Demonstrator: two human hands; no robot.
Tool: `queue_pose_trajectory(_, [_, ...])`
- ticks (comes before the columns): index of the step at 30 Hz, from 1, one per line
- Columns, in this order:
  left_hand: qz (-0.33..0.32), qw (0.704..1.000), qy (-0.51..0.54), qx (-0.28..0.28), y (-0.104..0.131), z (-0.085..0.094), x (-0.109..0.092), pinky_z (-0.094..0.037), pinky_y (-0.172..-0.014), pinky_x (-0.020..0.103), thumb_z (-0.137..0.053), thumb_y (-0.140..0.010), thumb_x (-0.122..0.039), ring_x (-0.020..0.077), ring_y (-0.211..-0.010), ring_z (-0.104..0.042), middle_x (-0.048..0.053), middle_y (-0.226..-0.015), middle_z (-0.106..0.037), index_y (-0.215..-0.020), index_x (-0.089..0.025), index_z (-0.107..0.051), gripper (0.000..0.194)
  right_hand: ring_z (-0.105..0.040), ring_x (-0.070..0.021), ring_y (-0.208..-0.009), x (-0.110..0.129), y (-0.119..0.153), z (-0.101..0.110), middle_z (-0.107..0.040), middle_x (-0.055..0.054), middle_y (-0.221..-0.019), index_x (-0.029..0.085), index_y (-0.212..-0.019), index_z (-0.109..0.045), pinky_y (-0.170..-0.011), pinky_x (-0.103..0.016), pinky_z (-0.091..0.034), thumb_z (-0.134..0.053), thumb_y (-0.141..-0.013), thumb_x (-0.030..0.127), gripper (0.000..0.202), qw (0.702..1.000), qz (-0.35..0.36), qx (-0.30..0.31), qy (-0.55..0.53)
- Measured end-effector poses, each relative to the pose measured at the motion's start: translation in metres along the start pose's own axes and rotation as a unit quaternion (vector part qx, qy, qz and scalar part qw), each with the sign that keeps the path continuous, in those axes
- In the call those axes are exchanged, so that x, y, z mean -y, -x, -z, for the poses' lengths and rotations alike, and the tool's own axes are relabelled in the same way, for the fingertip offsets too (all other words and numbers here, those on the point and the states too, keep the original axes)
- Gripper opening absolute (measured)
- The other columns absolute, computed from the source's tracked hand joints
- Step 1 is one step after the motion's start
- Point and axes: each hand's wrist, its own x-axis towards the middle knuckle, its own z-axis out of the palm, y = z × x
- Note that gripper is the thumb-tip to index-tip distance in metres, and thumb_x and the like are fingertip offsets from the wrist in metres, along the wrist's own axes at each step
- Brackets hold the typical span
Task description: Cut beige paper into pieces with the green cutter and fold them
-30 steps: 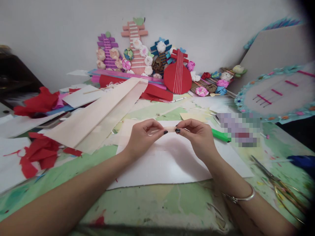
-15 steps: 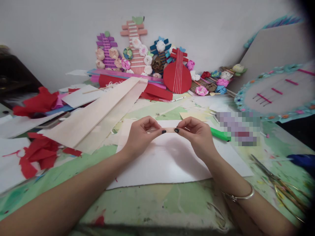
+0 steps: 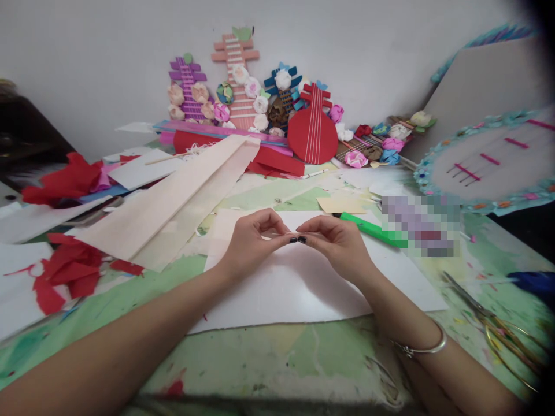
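Observation:
My left hand (image 3: pixel 255 241) and my right hand (image 3: pixel 340 245) meet over a white sheet (image 3: pixel 277 294), thumb tips nearly touching. Both are closed, thumbs against fingers, on a small pale paper strip (image 3: pixel 295 233), mostly hidden by the fingertips. A green tool with a dark tip (image 3: pixel 375 230), perhaps a cutter or marker, lies just beyond my right hand. A piece of cream paper (image 3: pixel 340 204) lies behind it.
Long cream crepe paper (image 3: pixel 173 202) and crumpled red paper (image 3: pixel 69 268) cover the left. Gold-handled scissors (image 3: pixel 489 320) lie at the right. Behind stand a red lute-shaped craft (image 3: pixel 312 136), other paper instruments with flowers, and a flower-edged board (image 3: pixel 498 162).
My right hand has moved left, bringing the thumbs together and covering most of the strip. More of the green tool shows. My left hand has barely shifted.

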Motion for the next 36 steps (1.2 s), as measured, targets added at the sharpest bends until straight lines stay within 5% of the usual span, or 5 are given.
queue_pose_trajectory(26, [0.055, 0.993, 0.103, -0.026, -0.0058, 0.0062, 0.008, -0.055, -0.064, 0.024, -0.085, -0.062, -0.021, 0.0131, -0.066, -0.067, 0.002, -0.07, -0.072, -0.062, -0.014, -0.063, 0.023, -0.069, -0.0181, -0.075, 0.0036, 0.0008, 0.0029, -0.073, -0.001, -0.078, 0.022, -0.076, -0.072, -0.076, -0.036, -0.058, -0.075, -0.072, 0.019, 0.006, 0.994, 0.038, -0.099, 0.042])
queue_pose_trajectory(36, [0.052, 0.996, 0.053, -0.05, -0.005, 0.007, 0.0043, -0.052, -0.057, 0.022, -0.085, -0.062, -0.02, 0.0138, -0.062, -0.068, 0.0, -0.065, -0.072, -0.072, -0.017, -0.066, 0.022, -0.072, -0.0201, -0.078, 0.0027, 0.0003, 0.0026, -0.077, -0.002, -0.084, 0.024, -0.082, -0.076, -0.077, -0.038, -0.06, -0.076, -0.072, 0.019, 0.012, 0.993, 0.032, -0.105, 0.052])
